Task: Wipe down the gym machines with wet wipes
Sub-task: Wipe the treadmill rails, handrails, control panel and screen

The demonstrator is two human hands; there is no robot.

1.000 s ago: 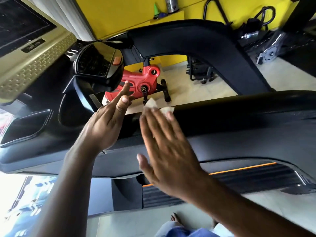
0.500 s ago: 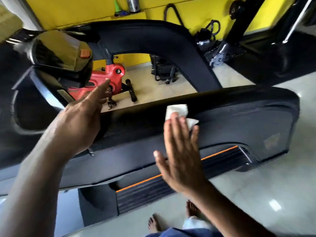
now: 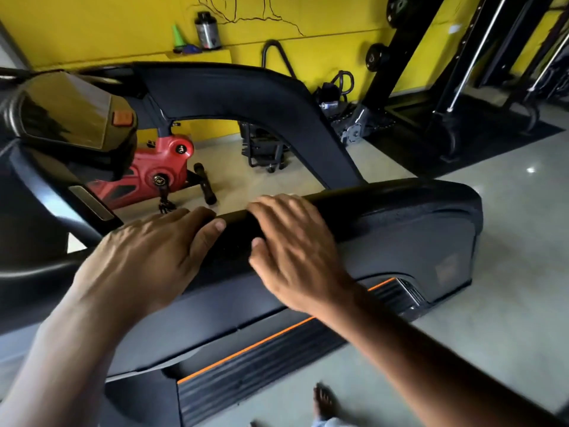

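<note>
Both hands on the near black handrail (image 3: 385,208) of a treadmill-type machine. Left hand (image 3: 144,257) draped over the rail's top edge, fingers lying over it, thumb down the near face; resting or bracing, nothing seen in it. Right hand (image 3: 295,251) just beside it, fingers spread and bent over the same top edge, palm against the rail's side. Wet wipe not visible now: probably under the right palm or fingers, cannot tell, so cannot tell either whether that hand pinches it or only presses it flat. Rail looks rigid, fixed, slightly textured, rounded on top; no give expected, fine to lean on. Wipe likely thin, limp, damp, prone to bunching or slipping out from under the fingers on a long stroke; best kept spread under flat fingers with pressure from the palm, wrapped over the curve of the rail. Rail's far end toward the right probably not yet wiped. Console (image 3: 67,112) with orange button upper left, second rail (image 3: 234,97) arching behind. Red exercise bike (image 3: 154,174) on the pale floor (image 3: 492,303) beyond; yellow wall (image 3: 123,23) with a small shelf holding a canister (image 3: 207,30). Bare foot (image 3: 323,402) at bottom edge.
</note>
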